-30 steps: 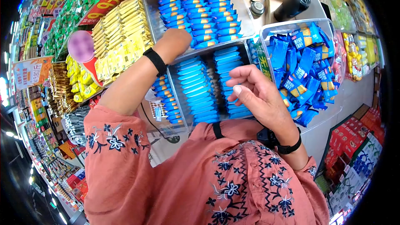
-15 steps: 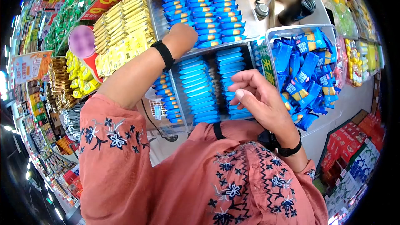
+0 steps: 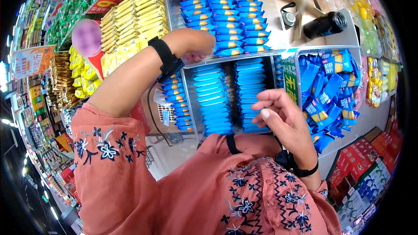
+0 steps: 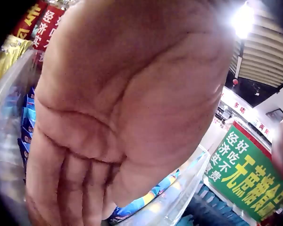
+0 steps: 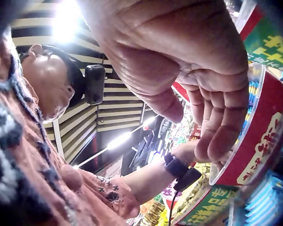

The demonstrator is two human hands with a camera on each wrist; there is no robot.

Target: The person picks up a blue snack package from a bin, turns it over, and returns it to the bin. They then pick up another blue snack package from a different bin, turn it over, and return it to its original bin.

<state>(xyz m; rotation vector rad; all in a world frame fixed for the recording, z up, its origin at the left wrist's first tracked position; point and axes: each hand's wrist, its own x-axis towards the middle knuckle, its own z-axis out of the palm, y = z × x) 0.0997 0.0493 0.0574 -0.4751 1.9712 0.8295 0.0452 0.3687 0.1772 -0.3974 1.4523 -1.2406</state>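
Observation:
My left hand (image 3: 195,43) reaches into the upper clear bin (image 3: 270,52), over the front left of its rows of blue snack packets (image 3: 228,31). In the left wrist view its palm (image 4: 127,94) is bare, the fingers point down, and their tips are out of frame. A blue packet (image 4: 146,202) shows beside the thumb side. My right hand (image 3: 285,119) hovers over the right side of the lower bin, whose light-blue packets (image 3: 211,100) stand in rows. Its fingers (image 5: 221,117) hang loosely bent with nothing in them.
A bin of jumbled blue packets (image 3: 333,91) stands at the right. Yellow packets (image 3: 133,26) lie in rows at the left, by a red and purple sign (image 3: 86,39). A black bottle (image 3: 325,25) and a round strapped lid (image 3: 288,18) lie behind.
The left hand has turned over the bin's front edge, so its curled fingertips now show below the palm. The right hand keeps its pose. The head view has shifted slightly.

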